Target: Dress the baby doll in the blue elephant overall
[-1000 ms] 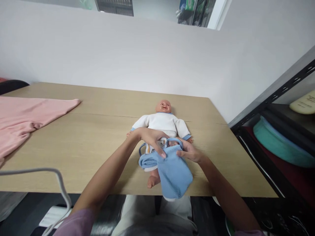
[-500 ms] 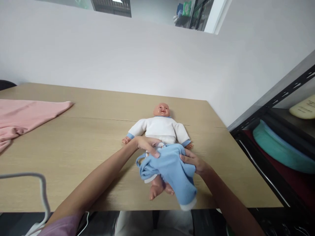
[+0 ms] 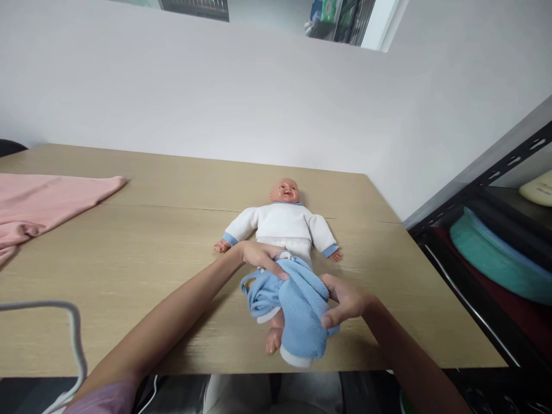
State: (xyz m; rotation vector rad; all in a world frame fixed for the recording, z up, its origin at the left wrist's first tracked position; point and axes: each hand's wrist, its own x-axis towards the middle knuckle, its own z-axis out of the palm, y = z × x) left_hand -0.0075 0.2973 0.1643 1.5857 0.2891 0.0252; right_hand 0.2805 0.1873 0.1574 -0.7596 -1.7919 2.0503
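A baby doll [image 3: 284,221] in a white top with blue cuffs lies on its back, head toward the wall. Light blue pants [image 3: 304,310] with white hems cover its lower body and most of its legs; one bare foot shows below them. At the waist, my left hand [image 3: 265,257] is closed on the upper edge of the pants, its thumb on the cloth. My right hand [image 3: 345,302] grips the pants leg on the right, thumb in front and fingers partly hidden behind the fabric. The doll's other foot is hidden.
The wooden table [image 3: 164,241] meets a white wall [image 3: 215,98] at the back. Pink cloth [image 3: 56,198] lies at the left. A grey cable [image 3: 75,328] bends over the front left edge. On the right stands a black shelf [image 3: 470,302] holding a teal item [image 3: 495,261].
My right hand has moved down along the pants leg, and that leg has swung left, covering one foot. The left hand stays at the waist.
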